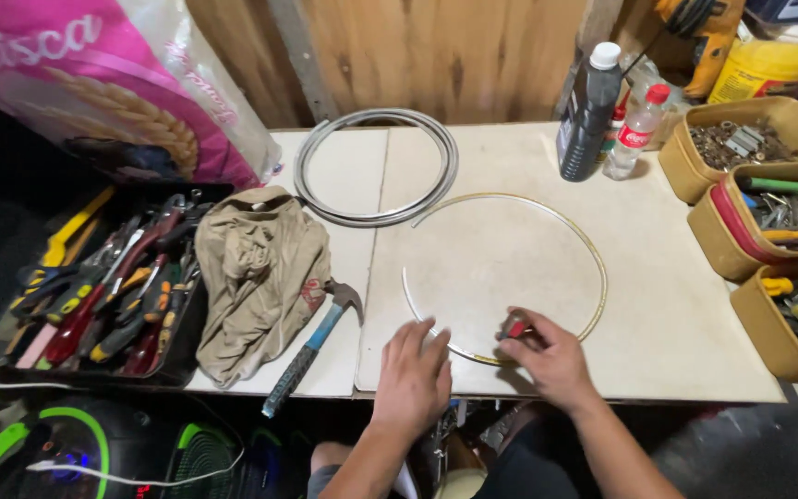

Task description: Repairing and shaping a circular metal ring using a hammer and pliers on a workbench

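Observation:
A thin metal ring (576, 236), open at the upper left, lies flat on the pale bench top (676, 305). My left hand (415, 374) rests palm down with fingers spread on the ring's near edge. My right hand (547, 356) pinches a small red-handled tool (513, 327) against the ring's near arc. What kind of tool it is I cannot tell, since the fingers cover most of it.
A grey coiled cable (376, 166) lies at the back. A blue-handled hammer (311, 346) and a crumpled tan cloth (256, 277) sit left of the ring. A black tray of screwdrivers and pliers (113, 296) is far left. Two bottles (593, 111) and tan bins of hardware (750, 148) stand right.

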